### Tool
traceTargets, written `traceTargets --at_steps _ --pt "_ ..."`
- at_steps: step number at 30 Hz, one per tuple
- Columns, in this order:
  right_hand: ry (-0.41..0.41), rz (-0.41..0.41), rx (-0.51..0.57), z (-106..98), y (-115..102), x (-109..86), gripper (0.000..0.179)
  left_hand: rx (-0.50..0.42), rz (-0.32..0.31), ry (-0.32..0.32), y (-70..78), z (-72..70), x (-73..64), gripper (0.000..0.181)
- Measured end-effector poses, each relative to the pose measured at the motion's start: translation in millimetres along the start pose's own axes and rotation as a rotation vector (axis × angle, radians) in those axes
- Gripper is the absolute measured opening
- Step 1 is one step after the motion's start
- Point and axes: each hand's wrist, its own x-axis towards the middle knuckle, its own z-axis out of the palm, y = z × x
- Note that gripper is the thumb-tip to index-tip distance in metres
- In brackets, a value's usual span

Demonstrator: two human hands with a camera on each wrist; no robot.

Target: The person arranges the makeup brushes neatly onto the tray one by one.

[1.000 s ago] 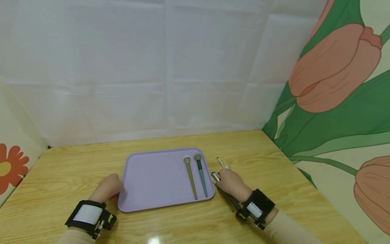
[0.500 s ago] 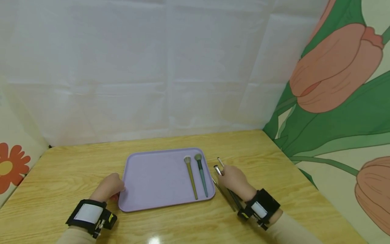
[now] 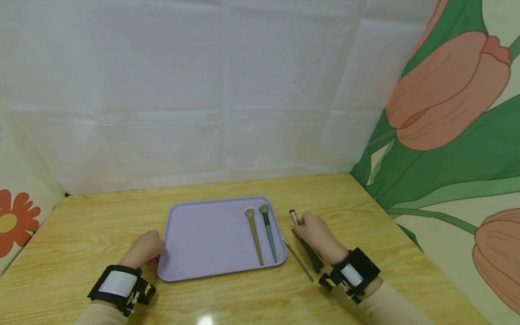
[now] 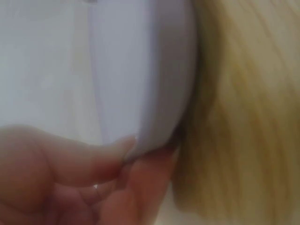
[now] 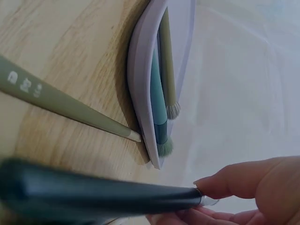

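My left hand (image 3: 144, 250) pinches the left rim of a lilac tray (image 3: 203, 239) between thumb and fingers, also seen close in the left wrist view. Inside the tray, on its right side, lie an olive-handled makeup brush (image 3: 255, 239) and a teal-handled makeup brush (image 3: 269, 237). To the right of the tray, my right hand (image 3: 317, 234) pinches a dark-handled makeup brush (image 5: 103, 192) near its silvery collar. Another dark shape shows under that handle, mostly hidden. A slim olive brush (image 3: 298, 259) rests on the table beside the tray, its tip close to the rim.
The wooden table (image 3: 101, 216) extends on all sides of the tray. A white sheet (image 3: 203, 99) hangs along its back edge, and a flower-patterned cloth (image 3: 447, 180) stands at the right. Each wrist wears a black strap with a small camera (image 3: 144, 292).
My right hand has shifted slightly right and away from the tray, uncovering more of the slim olive brush. Two brush ends poked out past the hand before; now one shows. The left hand stays put.
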Motion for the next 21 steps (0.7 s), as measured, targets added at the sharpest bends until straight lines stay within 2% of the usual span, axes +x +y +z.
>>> traceTargets --at_steps 2,7,14,21 --pt "-0.011 0.022 0.031 -1.0 -0.7 1.0 0.011 -0.001 0.001 0.001 0.3 -0.1 -0.5 0.028" --pt "-0.046 0.054 0.106 -1.7 -1.4 4.8 0.02 -0.006 0.004 0.005 0.4 0.0 -1.5 0.027" --pt "-0.053 0.058 0.174 -0.5 -1.9 8.6 0.023 -0.001 0.001 0.0 0.5 0.0 -1.6 0.027" --pt "-0.074 0.089 0.217 0.6 -3.8 12.6 0.029 0.002 0.055 0.016 -0.4 -0.3 -3.6 0.025"
